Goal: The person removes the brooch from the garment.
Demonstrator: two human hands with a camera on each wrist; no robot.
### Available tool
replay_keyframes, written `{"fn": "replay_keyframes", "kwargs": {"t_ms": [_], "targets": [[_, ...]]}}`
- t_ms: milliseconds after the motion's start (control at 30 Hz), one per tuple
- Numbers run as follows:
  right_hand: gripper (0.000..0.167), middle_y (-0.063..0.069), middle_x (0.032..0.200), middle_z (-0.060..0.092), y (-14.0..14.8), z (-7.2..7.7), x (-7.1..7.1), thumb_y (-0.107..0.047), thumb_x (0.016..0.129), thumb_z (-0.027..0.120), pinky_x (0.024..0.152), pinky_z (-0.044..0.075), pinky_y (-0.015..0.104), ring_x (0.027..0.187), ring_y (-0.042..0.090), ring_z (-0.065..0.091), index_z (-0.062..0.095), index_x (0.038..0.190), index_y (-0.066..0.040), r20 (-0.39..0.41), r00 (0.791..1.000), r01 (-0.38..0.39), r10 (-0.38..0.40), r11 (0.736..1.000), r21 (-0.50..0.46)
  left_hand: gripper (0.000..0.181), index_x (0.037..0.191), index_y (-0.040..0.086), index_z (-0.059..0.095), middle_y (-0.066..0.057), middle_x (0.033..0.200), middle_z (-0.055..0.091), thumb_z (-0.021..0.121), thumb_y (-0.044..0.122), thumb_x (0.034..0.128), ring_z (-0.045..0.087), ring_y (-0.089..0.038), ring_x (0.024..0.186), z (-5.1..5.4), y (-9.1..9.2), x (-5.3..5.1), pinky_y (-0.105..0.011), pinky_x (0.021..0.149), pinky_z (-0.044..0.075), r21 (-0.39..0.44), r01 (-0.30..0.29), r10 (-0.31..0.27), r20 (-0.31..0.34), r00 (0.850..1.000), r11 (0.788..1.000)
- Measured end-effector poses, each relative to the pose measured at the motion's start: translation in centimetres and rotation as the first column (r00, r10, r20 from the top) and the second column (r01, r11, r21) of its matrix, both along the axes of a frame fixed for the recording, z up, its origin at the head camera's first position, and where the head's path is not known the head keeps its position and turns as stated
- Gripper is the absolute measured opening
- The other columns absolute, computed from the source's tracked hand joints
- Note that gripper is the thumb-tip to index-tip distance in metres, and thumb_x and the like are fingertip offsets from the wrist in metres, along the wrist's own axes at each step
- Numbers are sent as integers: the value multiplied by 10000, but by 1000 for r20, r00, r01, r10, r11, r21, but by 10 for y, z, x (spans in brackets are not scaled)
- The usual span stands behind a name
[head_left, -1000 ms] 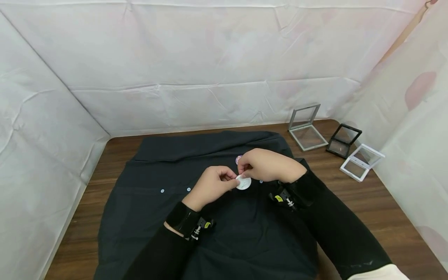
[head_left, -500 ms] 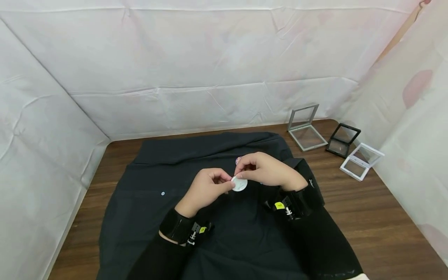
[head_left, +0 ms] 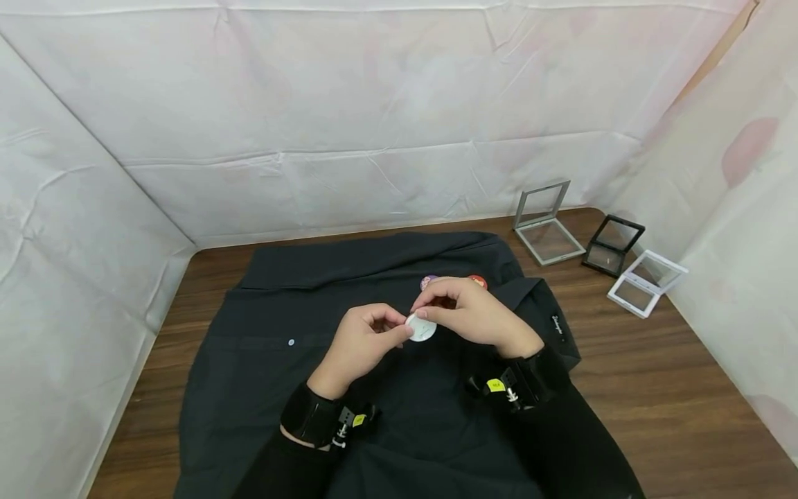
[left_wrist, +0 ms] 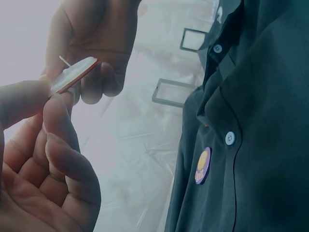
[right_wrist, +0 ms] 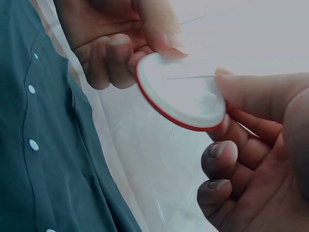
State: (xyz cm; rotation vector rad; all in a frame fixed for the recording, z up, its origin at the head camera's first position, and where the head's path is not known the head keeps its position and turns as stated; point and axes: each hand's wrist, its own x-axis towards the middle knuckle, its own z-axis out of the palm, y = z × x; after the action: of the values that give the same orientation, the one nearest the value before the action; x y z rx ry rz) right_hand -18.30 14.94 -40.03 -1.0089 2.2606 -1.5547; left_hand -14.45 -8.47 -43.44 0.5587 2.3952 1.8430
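Observation:
A round badge (head_left: 422,328), white back up, is held above a dark shirt (head_left: 249,395). My left hand (head_left: 357,344) pinches its left edge between thumb and fingers. On its upper edge the thumb and fingers of my right hand (head_left: 476,315) grip it. The right wrist view shows the badge back (right_wrist: 178,96) with a red rim and a thin pin needle standing off it. In the left wrist view the badge (left_wrist: 72,77) is tilted. A purple badge (head_left: 427,282) and a red badge (head_left: 479,281) lie on the shirt beyond my right hand.
Three open hinged frames stand at the back right of the wooden table: grey (head_left: 550,241), black (head_left: 606,258) and white (head_left: 634,296). White cloth walls (head_left: 374,187) close off the back and both sides. Small light buttons (head_left: 291,342) dot the shirt.
Both hands and the badge have moved slightly left. My right forearm has swung inward, uncovering a shirt part with a small white label. The red badge has come into view.

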Motion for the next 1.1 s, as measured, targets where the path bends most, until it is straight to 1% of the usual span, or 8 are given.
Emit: {"fn": "replay_keyframes", "kwargs": {"t_ms": [167, 300, 533, 633, 733, 800, 967, 1100], "targets": [[140, -1, 1017, 722, -1, -3, 3, -70, 1019, 657, 725, 547, 291, 853, 212, 644, 775, 1076, -118, -10, 999, 33, -34, 998, -60, 79, 917, 67, 793, 9, 765, 709, 790, 145, 930, 676, -348, 680, 1, 0, 1, -298, 579, 527, 20, -30, 31, -37, 999, 999], [142, -3, 1014, 722, 1, -3, 7, -68, 1016, 660, 725, 541, 286, 838, 216, 644, 768, 1092, -121, -28, 998, 54, -57, 996, -74, 42, 914, 82, 794, 5, 783, 717, 795, 124, 922, 679, -272, 662, 3, 0, 3, -295, 581, 538, 43, -61, 64, -50, 997, 997], [170, -21, 871, 662, 10, -3, 11, -54, 1025, 640, 637, 482, 281, 688, 170, 550, 764, 1112, -130, -113, 989, 89, -97, 994, -69, 80, 910, 6, 779, -45, 823, 731, 807, 81, 903, 683, -208, 647, 10, -4, 8, -322, 604, 585, 151, -110, 123, -75, 990, 982], [197, -2, 970, 692, 12, 0, 16, -28, 1019, 635, 664, 501, 291, 733, 165, 573, 752, 1163, -93, -125, 983, 125, -137, 987, -98, 73, 900, 19, 777, -60, 807, 722, 820, 77, 890, 675, -212, 641, 14, -5, 9, -337, 604, 587, 199, -142, 162, -88, 983, 970], [226, 52, 1118, 710, 9, 2, 22, -16, 1010, 642, 704, 529, 296, 836, 177, 620, 726, 1215, -59, -117, 978, 153, -172, 976, -153, 80, 905, 32, 774, -76, 809, 719, 827, 89, 887, 674, -226, 650, 17, -4, 10, -361, 620, 595, 256, -171, 193, -66, 979, 951], [251, 89, 1159, 703, 5, 3, 26, 1, 1002, 647, 729, 538, 298, 894, 193, 634, 700, 1246, -22, -117, 976, 155, -182, 966, -208, 107, 922, -8, 757, -95, 821, 716, 817, 77, 895, 675, -227, 666, 20, -2, 13, -361, 646, 601, 313, -172, 188, -23, 982, 934], [298, 111, 1051, 677, -7, 4, 35, 38, 973, 674, 723, 524, 278, 866, 206, 611, 655, 1271, 41, -113, 974, 143, -195, 922, -360, 171, 959, -114, 688, -120, 824, 696, 770, 30, 916, 673, -200, 695, 25, 5, 22, -296, 686, 588, 434, -173, 151, 85, 985, 884], [282, 92, 1003, 667, -14, 7, 42, 17, 944, 728, 734, 516, 263, 827, 196, 587, 672, 1219, 48, -86, 975, 148, -204, 890, -431, 177, 963, -121, 676, -118, 819, 693, 761, 28, 919, 675, -194, 698, 31, 9, 30, -285, 688, 582, 455, -187, 161, 94, 982, 871]]}}
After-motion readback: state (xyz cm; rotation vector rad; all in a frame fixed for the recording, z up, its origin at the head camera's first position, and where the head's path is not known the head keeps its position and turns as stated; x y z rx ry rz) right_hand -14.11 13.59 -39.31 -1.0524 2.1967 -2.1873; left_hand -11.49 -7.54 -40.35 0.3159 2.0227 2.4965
